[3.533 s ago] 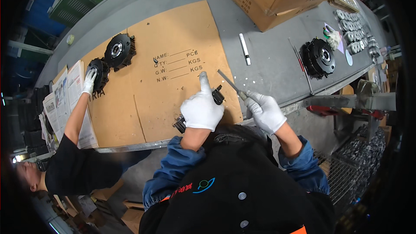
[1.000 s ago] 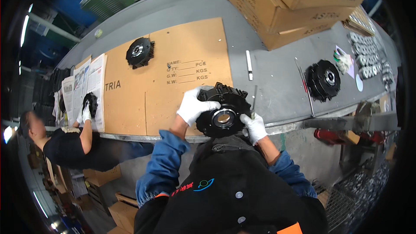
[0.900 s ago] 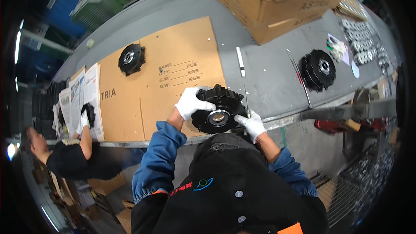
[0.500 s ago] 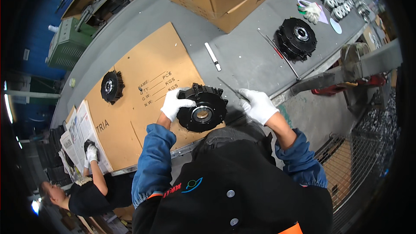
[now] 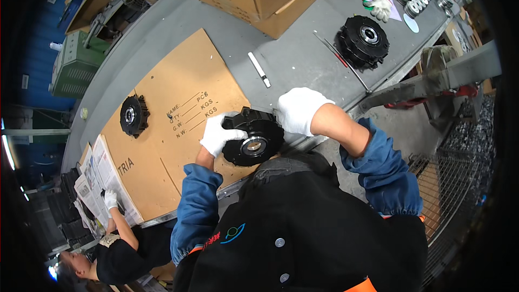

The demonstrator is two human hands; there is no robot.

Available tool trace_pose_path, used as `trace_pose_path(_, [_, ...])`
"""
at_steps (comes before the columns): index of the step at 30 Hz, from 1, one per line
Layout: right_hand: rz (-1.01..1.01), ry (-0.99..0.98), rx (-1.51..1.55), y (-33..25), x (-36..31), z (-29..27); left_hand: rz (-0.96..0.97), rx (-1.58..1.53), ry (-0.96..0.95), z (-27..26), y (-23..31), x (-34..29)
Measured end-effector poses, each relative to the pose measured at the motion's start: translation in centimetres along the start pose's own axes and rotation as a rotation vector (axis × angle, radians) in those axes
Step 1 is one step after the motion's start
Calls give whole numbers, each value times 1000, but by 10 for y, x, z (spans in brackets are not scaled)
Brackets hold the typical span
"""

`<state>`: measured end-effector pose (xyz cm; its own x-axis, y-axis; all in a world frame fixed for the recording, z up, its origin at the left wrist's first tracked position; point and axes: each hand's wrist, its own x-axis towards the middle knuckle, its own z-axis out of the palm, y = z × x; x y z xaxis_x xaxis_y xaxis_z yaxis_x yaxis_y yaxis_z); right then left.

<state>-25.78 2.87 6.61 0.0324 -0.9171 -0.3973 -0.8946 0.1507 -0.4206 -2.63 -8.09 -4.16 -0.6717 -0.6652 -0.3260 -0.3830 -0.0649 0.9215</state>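
while both gloved hands clasp the black round part (image 5: pixel 253 141), left hand (image 5: pixel 217 134), right hand (image 5: pixel 298 109), its lower edge hidden

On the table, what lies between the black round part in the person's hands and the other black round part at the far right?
In the head view, between the held black round part and the right one lie the right hand, bare grey table and a thin rod.

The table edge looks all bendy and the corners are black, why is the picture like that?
In the head view the fisheye lens bends straight lines, so the grey table curves toward the rim and the corners go black. The middle stays sharp: the left hand and right hand on the black round part are clear, lit evenly, with only soft shadows.
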Motion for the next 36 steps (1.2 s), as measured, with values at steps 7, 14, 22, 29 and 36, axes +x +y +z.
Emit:
trace_pose_path(7, [-30,-69,-72,-10,1,-14,-13,-2,-18,0,-7,4])
trace_pose_path(14, [155,85,-107,7,40,23,121,263,-110,11,20,0])
trace_pose_path(22, [31,158,9,6,-20,-4,15,0,-46,-5,-9,-7])
trace_pose_path(29, [-72,288,-24,-9,-43,-4,27,-39,-62,2,3,-12])
trace_pose_path(36, [-84,206,-18,-17,-44,-5,62,14,-46,5,5,-18])
